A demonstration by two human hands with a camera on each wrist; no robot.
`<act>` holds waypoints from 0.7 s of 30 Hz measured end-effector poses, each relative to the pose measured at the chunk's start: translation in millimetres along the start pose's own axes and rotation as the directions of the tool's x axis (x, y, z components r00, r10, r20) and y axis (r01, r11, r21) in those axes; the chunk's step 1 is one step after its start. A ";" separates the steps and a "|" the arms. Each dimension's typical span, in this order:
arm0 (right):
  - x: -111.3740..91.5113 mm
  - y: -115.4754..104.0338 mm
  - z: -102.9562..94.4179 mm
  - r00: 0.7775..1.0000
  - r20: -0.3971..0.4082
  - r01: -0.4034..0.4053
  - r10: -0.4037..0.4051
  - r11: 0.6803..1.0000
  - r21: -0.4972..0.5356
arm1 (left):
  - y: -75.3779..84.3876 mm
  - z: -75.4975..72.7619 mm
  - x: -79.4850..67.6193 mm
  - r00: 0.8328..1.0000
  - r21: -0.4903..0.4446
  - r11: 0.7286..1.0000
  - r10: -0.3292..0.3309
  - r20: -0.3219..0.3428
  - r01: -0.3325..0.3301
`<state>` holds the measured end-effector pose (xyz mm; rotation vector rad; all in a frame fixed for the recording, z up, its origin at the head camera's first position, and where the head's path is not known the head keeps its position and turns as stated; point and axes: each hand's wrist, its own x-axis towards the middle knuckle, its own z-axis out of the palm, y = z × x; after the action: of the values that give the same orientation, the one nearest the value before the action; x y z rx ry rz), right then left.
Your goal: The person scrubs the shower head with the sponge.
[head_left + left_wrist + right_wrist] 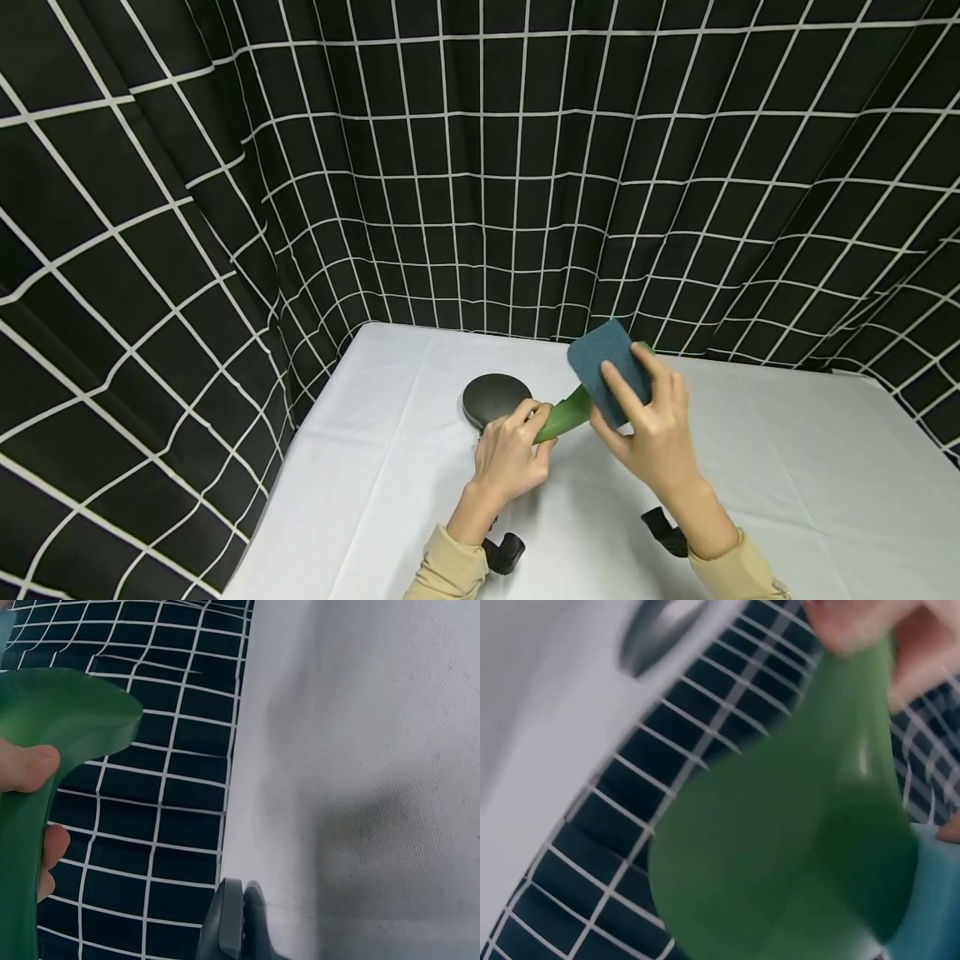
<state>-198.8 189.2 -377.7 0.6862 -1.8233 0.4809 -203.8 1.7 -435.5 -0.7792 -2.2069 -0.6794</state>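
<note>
Green utensil (780,840) (sponge (592,367) at edge); midair

Head view faces fwd & down; wrist views, v. close, share green utensil (787,832).

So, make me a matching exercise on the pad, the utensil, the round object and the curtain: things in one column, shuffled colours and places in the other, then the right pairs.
Things:
1. Pad
2. Utensil
3. Round object
4. Curtain

Colours and places:
A. Dark grey, on the white table
B. Green, gripped by the left hand
C. Black with white lines, hanging behind the table
D. Blue, held in the right hand

Pairs: 1-D, 2-B, 3-A, 4-C
</note>
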 end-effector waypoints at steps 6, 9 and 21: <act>-18.2 -11.3 11.1 0.957 0.122 0.275 -0.264 0.958 -0.083 | 0.7 1.3 0.4 0.999 0.039 0.999 0.020 0.031 -0.021; -13.5 -4.6 9.2 0.969 0.097 0.233 -0.226 0.971 -0.062 | 2.3 1.9 0.7 1.000 0.044 0.999 0.020 0.024 -0.021; 12.2 17.0 -4.5 0.947 -0.008 -0.319 0.320 0.947 0.048 | 1.2 -1.3 0.1 1.000 0.064 0.998 -0.017 -0.009 0.017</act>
<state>-209.9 202.0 -364.7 0.4144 -1.9219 0.7416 -202.5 1.7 -434.3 -0.7243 -2.2185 -0.6156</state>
